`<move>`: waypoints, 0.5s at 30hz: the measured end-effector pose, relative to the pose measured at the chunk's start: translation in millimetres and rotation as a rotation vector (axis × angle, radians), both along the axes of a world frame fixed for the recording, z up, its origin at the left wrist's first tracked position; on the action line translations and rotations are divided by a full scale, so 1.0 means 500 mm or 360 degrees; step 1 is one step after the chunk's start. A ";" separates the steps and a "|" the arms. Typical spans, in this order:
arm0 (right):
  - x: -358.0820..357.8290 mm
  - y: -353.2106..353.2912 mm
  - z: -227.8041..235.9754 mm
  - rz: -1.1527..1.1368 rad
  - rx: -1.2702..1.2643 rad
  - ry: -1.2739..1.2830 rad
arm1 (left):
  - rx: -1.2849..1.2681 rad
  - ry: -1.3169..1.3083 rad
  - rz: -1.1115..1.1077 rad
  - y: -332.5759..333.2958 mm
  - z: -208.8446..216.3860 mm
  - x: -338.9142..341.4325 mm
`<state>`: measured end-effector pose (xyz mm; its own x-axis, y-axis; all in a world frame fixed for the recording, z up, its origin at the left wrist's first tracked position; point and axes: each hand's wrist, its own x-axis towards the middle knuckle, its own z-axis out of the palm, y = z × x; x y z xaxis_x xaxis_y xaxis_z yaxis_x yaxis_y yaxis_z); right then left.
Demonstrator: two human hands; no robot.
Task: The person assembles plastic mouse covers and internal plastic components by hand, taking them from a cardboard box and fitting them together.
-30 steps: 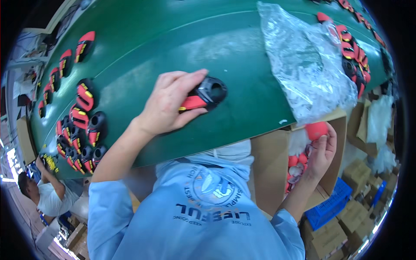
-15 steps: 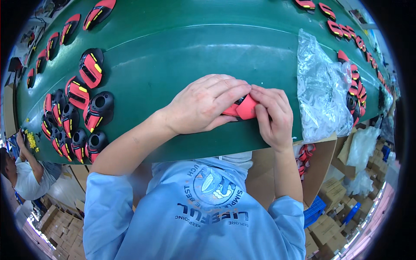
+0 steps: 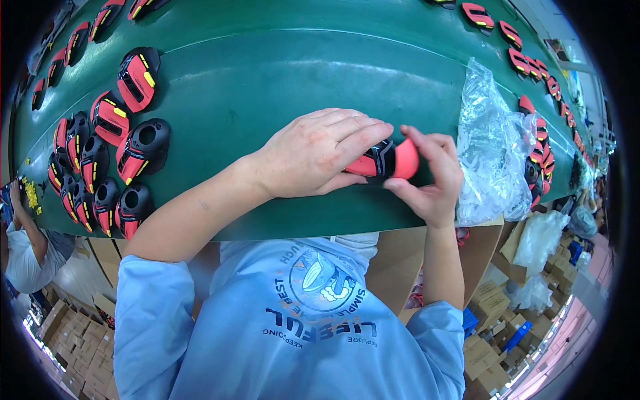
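Observation:
My left hand (image 3: 323,150) lies over a red and black plastic shell (image 3: 379,160), its fingers closed across the top and the thumb along the near side. Much of the shell is hidden under the palm. At the shell's right end is a smooth red rounded piece (image 3: 407,159), pinched between the thumb and fingers of my right hand (image 3: 437,175). Whether this piece is joined to the shell or only touches it, I cannot tell. Both hands are just above the green tabletop (image 3: 280,87), near its front edge.
Several similar red and black shells (image 3: 137,80) with yellow inserts stand in a group at the left; more lie at the far right (image 3: 479,17). A clear plastic bag (image 3: 493,153) rests right of my hand. Below the edge is a cardboard box (image 3: 480,260). Another person (image 3: 33,250) sits left.
My right fingers have opened wider around the red rounded piece and moved slightly right. More of the shell's black part shows between my hands. The whole view has shifted a little.

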<state>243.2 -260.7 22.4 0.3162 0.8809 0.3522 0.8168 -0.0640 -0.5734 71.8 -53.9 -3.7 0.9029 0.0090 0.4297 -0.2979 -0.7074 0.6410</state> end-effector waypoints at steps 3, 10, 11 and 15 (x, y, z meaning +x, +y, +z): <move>-0.024 0.000 -0.023 -0.0036 -0.0093 -0.0061 | 0.0005 -0.0012 0.0008 0.001 -0.002 -0.001; -0.007 -0.011 -0.022 -0.0032 -0.0212 0.0138 | 0.0035 0.0000 0.0001 0.002 -0.004 0.006; -0.010 -0.010 -0.021 -0.0028 -0.0216 0.0140 | 0.0031 0.0003 0.0005 0.002 -0.005 0.004; -0.006 -0.006 -0.015 0.0017 -0.0205 -0.0036 | 0.0039 -0.0018 0.0001 0.002 -0.003 0.005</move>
<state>240.0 -263.5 14.9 0.2998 0.9226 0.2429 0.8305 -0.1270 -0.5424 74.2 -52.7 -5.0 0.8979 -0.0011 0.4402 -0.3049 -0.7228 0.6201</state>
